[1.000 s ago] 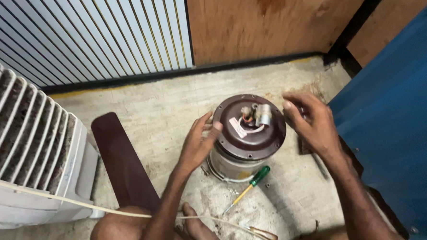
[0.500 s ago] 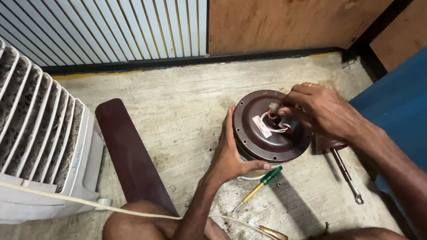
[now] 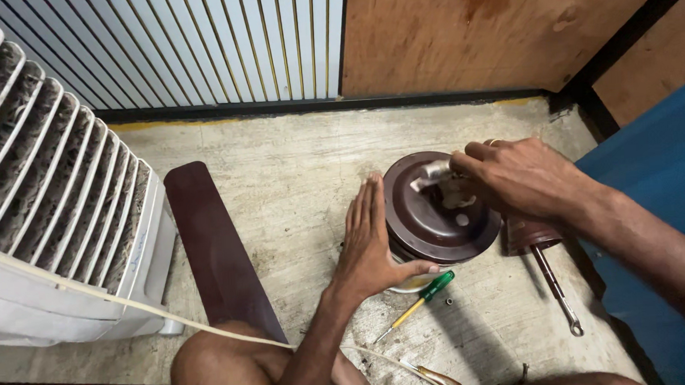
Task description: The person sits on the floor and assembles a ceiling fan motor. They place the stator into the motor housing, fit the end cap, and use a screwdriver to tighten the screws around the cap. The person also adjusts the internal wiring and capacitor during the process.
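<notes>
Against the left edge stands a white air cooler (image 3: 58,205) with a slatted grille, a pale cord (image 3: 132,302) running from it across the person's knee (image 3: 219,359). Next to it a dark brown fan blade (image 3: 218,244) lies flat on the concrete floor (image 3: 280,180). Compared with half a second earlier, the left hand (image 3: 372,245) has shifted: it was cupped under the near side of the brown fan motor housing (image 3: 436,211), and it now stands flat against the housing's left flank, fingers straight and together, thumb curled round the lower rim. The left grip is therefore spread and bracing, not pinching. The housing itself sits in roughly the same spot on the floor, domed face up, so the change reads as a steadier hold on the body while the top is worked. Below it a green-handled screwdriver (image 3: 420,297) lies on the floor just beside the thumb, a small nut (image 3: 448,301) near its handle, and a second amber-handled tool (image 3: 435,379) lies nearer the camera. The right hand (image 3: 519,181) remains over the hub at the top of the housing, fingertips drawn together on the white wiring and metal fitting (image 3: 434,171) there; what exactly they pinch is hidden by the knuckles. Right of the housing a brown cup-shaped cover on a rod (image 3: 550,276) lies on the floor, touching or just beside the housing, with a blue panel (image 3: 658,202) beyond.
</notes>
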